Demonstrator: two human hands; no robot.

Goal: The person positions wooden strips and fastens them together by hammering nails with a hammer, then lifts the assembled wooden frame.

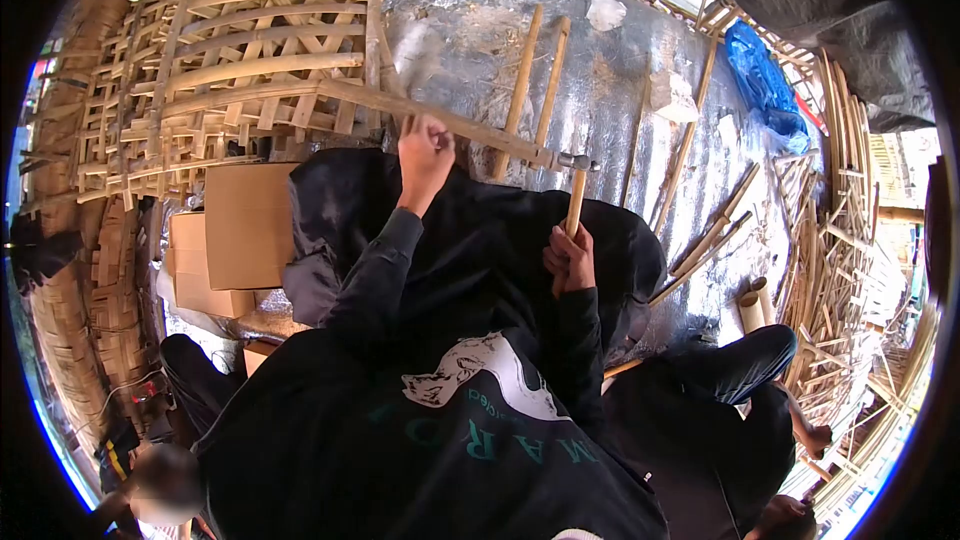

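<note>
My right hand (570, 258) is wrapped round the wooden handle of a hammer (577, 195), held upright with its metal head at the top. The head is beside the right end of a long bamboo strip (475, 128), overlapping it in view. My left hand (427, 152) is at the lower edge of this strip, its fingers curled into a pinch. What those fingers hold is too small to make out. To the left, the strip reaches a woven bamboo lattice (265, 45). Black cloth (480, 240) lies beneath both hands.
Cardboard boxes (250, 225) stand at my left. Bamboo sticks (525, 75) lie on the shiny metal sheet (470, 15) ahead. A blue plastic bag (765, 85) is at the far right, above piled bamboo strips (830, 270). Another person's dark-clothed leg (735, 360) is close on my right.
</note>
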